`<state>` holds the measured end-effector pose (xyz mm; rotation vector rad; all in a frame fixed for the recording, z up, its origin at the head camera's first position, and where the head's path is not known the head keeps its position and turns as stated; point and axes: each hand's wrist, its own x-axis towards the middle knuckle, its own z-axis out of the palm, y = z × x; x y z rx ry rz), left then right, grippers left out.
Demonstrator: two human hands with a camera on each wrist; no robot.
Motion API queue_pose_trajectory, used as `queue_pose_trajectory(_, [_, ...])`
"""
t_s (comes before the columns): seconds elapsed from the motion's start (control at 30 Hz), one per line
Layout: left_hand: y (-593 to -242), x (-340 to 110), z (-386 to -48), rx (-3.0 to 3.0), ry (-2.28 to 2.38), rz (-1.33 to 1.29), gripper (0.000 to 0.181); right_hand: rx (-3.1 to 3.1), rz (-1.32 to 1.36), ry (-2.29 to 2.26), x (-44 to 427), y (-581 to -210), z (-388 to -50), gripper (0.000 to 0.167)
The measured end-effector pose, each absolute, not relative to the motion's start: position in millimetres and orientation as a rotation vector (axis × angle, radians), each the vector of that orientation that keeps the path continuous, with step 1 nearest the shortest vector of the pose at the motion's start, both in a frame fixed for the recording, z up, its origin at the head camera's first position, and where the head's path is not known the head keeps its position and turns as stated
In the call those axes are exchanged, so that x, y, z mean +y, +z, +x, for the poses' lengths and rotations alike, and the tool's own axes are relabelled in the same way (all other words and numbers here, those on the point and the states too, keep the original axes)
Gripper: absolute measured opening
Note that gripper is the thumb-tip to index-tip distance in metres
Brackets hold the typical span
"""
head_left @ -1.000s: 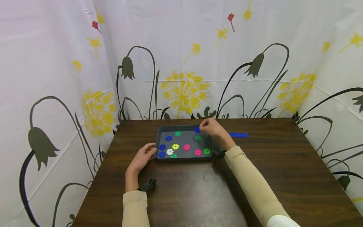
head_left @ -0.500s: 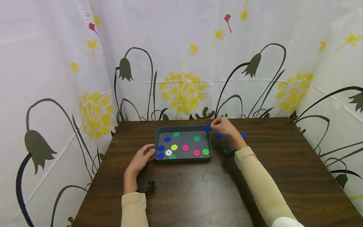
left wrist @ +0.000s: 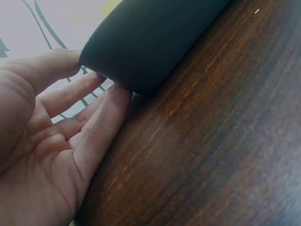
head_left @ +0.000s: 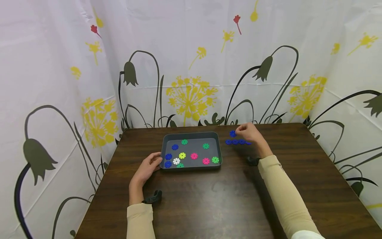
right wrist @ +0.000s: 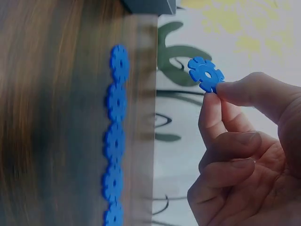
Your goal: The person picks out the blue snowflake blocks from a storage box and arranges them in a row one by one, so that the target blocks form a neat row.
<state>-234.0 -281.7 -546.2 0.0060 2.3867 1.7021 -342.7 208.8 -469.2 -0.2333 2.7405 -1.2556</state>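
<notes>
In the head view, my right hand (head_left: 251, 132) is raised above the table's far right. Between thumb and forefinger it pinches a blue notched flower disc (right wrist: 201, 74); the other fingers curl in toward the palm. Below it lies a row of several blue discs (right wrist: 115, 143), set edge to edge. My left hand (head_left: 147, 167) holds the left side of the dark grey tray (head_left: 191, 168), thumb at the rim and fingers against the lower corner in the left wrist view. Inside the tray are blue discs (head_left: 175, 147), green discs (head_left: 206, 146), pink discs (head_left: 194, 156), one yellow disc (head_left: 182, 155) and one white disc (head_left: 176, 161).
The brown wooden table (head_left: 209, 205) carries both the tray and the row. A white curtain (head_left: 179, 39) with printed flowers hangs behind its far edge and at both sides. Dark bands (head_left: 153, 197) circle the wrists.
My right hand has carried the blue disc from the tray's far right corner rightward, above the row on the table. My left hand stays at the tray's left side.
</notes>
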Motion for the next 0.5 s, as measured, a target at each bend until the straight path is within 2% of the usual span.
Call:
queue_pose_trajectory(0.3, [-546, -282, -232, 2.380, 1.719, 0.003, 0.057, 2.749, -0.137, -1.291, 237, -475, -340, 0.024])
queue_pose_trajectory(0.5, [-547, -281, -233, 2.379, 1.719, -0.001, 0.056, 2.753, -0.048, -1.279, 255, -475, -336, 0.035])
